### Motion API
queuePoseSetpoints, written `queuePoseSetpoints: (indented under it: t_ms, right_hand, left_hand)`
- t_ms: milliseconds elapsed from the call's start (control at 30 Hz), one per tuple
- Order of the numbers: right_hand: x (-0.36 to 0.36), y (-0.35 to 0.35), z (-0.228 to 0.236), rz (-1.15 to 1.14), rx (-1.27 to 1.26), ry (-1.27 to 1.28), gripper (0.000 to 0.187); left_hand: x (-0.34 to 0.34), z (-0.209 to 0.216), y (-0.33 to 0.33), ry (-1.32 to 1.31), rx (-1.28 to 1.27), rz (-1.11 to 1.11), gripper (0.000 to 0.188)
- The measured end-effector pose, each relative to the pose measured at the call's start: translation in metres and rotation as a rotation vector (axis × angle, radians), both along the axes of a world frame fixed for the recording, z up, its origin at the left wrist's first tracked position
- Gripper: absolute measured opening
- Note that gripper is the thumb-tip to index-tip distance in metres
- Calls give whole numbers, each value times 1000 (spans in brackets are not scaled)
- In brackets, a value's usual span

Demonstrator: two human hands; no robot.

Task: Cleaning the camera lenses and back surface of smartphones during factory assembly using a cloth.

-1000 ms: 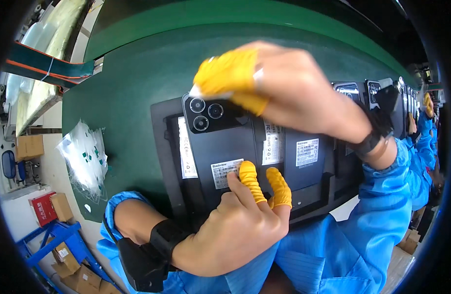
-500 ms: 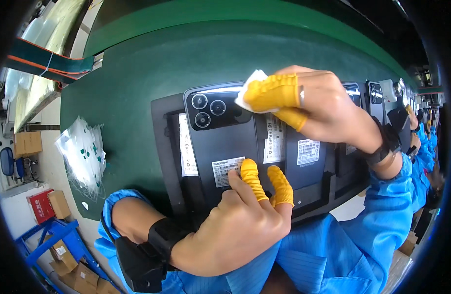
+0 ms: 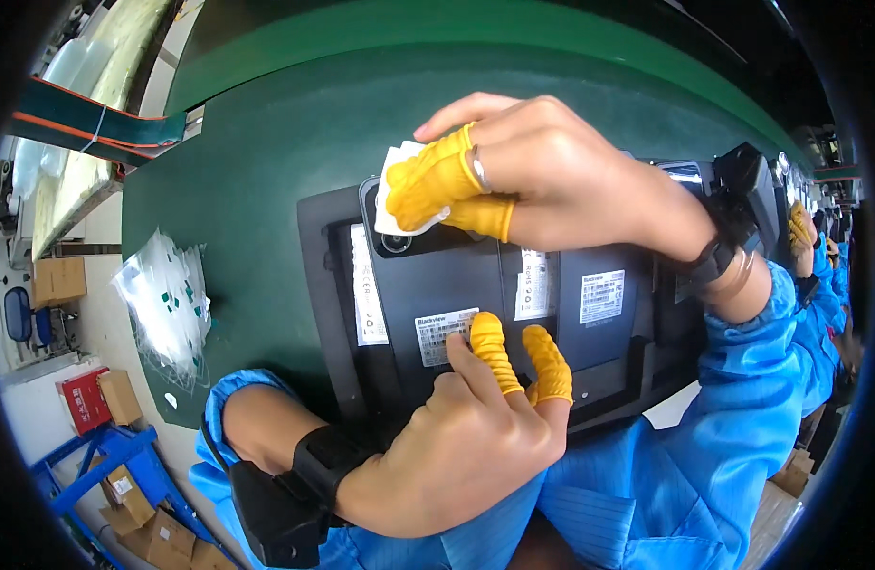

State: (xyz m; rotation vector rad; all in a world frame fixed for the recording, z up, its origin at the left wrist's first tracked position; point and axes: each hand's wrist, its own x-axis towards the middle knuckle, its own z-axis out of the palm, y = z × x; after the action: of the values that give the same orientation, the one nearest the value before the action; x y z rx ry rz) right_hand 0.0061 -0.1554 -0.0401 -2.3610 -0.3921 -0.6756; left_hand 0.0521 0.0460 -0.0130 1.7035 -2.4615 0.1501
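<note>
A dark grey phone (image 3: pixel 437 280) lies back up, slightly tilted, across a black tray (image 3: pixel 316 256) in front of me. My right hand (image 3: pixel 513 176), in yellow finger cots, is closed on a folded white wiping cloth (image 3: pixel 392 220). The cloth covers most of the phone's camera area; one lens shows below it. My left hand (image 3: pixel 466 418) rests palm down on the phone's lower part. Its cotted index finger and thumb are apart, next to the white label (image 3: pixel 444 334). Beside it on the right lies a second dark phone (image 3: pixel 585 332), also with a label.
Clear plastic film pieces with green tabs (image 3: pixel 169 304) lie in a heap on the green table mat (image 3: pixel 257 133) at left. More phones (image 3: pixel 684 173) stretch off to the right, where other people in blue work. Cardboard boxes (image 3: pixel 57 279) and a blue rack (image 3: pixel 95 475) stand at lower left.
My right hand has moved left with the cloth, from the right edge of the phone's camera area to over the lenses. The left hand has stayed almost in place.
</note>
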Motion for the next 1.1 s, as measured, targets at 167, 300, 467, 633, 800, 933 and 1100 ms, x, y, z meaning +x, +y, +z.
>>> queuePoseSetpoints:
  t_ms: [167, 300, 467, 633, 800, 933, 1100]
  right_hand:
    - [-10, -9, 12, -62, -67, 146, 14]
    - [-22, -12, 7, -92, -48, 72, 14]
    - [-41, -8, 11, -151, -35, 144, 15]
    - [-54, 2, 28, -257, 40, 229, 16]
    - [-34, 5, 23, -328, -69, 151, 17]
    - [-43, 11, 8, -194, -234, 96, 22]
    - [-55, 25, 1, -51, -363, 54, 20]
  left_hand:
    - [-1, 2, 2, 3, 39, 22, 27]
    - [0, -1, 2, -7, 33, 19, 28]
    - [1, 0, 2, 23, 25, 12, 28]
    - [2, 4, 1, -34, 40, -22, 28]
    - [1, -1, 1, -13, 19, -9, 28]
    - [2, -3, 1, -19, 2, -19, 30]
    - [0, 0, 2, 12, 25, 15, 31]
